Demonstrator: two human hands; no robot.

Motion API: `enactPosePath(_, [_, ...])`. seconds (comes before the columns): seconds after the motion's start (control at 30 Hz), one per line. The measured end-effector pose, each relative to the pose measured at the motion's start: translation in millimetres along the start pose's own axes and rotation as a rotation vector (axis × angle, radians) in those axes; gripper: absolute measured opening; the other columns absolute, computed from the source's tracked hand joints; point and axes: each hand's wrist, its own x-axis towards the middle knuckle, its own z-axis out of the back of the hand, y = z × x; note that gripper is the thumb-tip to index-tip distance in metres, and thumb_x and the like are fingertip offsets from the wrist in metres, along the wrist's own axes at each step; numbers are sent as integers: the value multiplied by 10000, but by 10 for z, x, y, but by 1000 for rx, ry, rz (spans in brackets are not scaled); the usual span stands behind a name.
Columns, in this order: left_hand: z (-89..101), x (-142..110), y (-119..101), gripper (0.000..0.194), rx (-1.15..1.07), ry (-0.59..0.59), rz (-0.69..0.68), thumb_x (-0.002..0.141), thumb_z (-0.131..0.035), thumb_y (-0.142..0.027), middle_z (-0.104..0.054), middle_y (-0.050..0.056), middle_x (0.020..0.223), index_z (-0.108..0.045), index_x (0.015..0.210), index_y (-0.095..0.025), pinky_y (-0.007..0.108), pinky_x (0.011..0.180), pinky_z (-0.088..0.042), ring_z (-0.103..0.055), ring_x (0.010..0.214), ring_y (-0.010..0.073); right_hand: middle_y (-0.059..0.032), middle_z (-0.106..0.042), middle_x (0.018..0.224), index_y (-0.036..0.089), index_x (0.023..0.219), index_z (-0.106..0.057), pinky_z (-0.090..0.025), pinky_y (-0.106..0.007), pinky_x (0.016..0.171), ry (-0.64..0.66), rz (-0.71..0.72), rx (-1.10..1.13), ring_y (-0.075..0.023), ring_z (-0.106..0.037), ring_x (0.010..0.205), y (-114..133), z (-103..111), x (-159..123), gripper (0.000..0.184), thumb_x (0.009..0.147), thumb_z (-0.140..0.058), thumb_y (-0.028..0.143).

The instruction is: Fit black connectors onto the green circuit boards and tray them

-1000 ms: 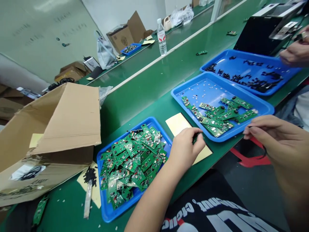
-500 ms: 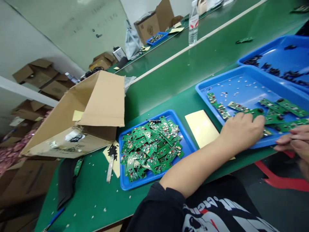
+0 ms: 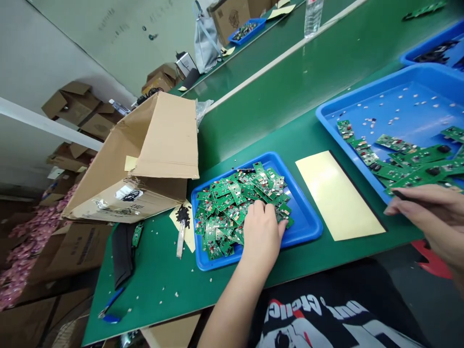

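Observation:
My left hand (image 3: pixel 261 231) lies on top of a heap of small green circuit boards (image 3: pixel 232 208) in a small blue tray (image 3: pixel 306 220), fingers curled down into the boards. My right hand (image 3: pixel 431 212) hovers at the near edge of a larger blue tray (image 3: pixel 366 104), pinching a thin dark tool (image 3: pixel 406 196). That larger tray holds several longer green boards (image 3: pixel 409 162) and scattered small bits. A yellow sheet (image 3: pixel 337 195) lies on the green table between the two trays.
An open cardboard box (image 3: pixel 145 159) lies on its side left of the small tray. A yellow card with a black blot and a thin strip (image 3: pixel 181 227) sit beside it. A blue pen (image 3: pixel 110 304) lies near the table edge. More boxes are stacked at the far left.
My left hand moved from the larger tray's boards back left onto the heap in the small tray. My view swung left and downward. My right hand stayed near the large tray's edge.

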Motion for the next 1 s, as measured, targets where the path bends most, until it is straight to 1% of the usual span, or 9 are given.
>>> enactPosePath(0.1, [-91,-20,-43,204,-42,2,18,873,-840,-129,-708,172,1085,-723,1037,-91,516,890,-620,-693,1049,364,-32,-760,846,324,1070,-845,-663,-307,684,80,45,47,-179,-729,723,90,-117,-34,175,952,-792,441])
enactPosePath(0.23, [-128,-35,-39,179,-182,-22,29,845,-785,-14,-711,165,1071,-713,970,-120,531,912,-599,-688,1054,364,-27,-766,806,319,1036,-861,-657,-245,603,215,145,111,-170,-736,660,169,-243,-55,208,964,-762,487])
enactPosePath(0.33, [-107,-58,43,109,-371,-69,41,885,-753,-86,-714,139,1065,-693,939,-159,513,961,-573,-684,1067,339,-21,-771,806,315,1073,-855,-652,-210,610,281,163,121,-163,-746,651,163,-317,-78,217,990,-737,477])
enactPosePath(0.4, [-85,-71,105,76,-532,-88,52,938,-680,-137,-721,100,992,-675,882,-188,458,945,-572,-697,1008,292,-9,-763,803,314,1114,-838,-651,-192,643,298,152,117,-154,-750,667,150,-364,-103,198,1007,-728,440])
enactPosePath(0.5, [-54,-84,176,177,-811,-75,90,996,-587,-239,-709,45,823,-656,836,-206,353,773,-586,-714,812,226,-13,-729,796,284,1165,-803,-648,-206,644,339,135,115,-156,-744,686,169,-435,-122,228,1033,-693,434])
enactPosePath(0.6, [-23,-95,199,237,-1082,-42,131,1002,-581,-383,-731,38,775,-673,896,-193,307,643,-590,-730,681,199,-19,-706,774,249,1177,-767,-636,-225,615,415,148,119,-161,-731,673,261,-504,-96,298,1057,-643,491])
enactPosePath(0.77, [51,-108,139,391,-1473,-7,200,923,-731,-552,-795,80,810,-664,944,-167,294,640,-617,-763,668,194,11,-711,783,263,1201,-704,-603,-184,638,498,245,137,-125,-719,669,433,-613,-33,197,1066,-633,388])
enactPosePath(0.87, [105,-113,77,405,-1727,24,265,810,-881,-494,-801,66,860,-670,916,-165,293,700,-647,-802,773,209,14,-704,804,259,1224,-657,-591,-176,661,515,288,133,-118,-711,695,469,-668,-29,177,1065,-619,328])
enactPosePath(1.0, [146,-115,26,395,-1903,47,316,695,-975,-339,-775,12,920,-690,914,-173,275,757,-663,-816,862,197,5,-684,784,236,1237,-606,-588,-203,644,545,301,120,-137,-704,688,482,-700,-34,187,1083,-579,338])
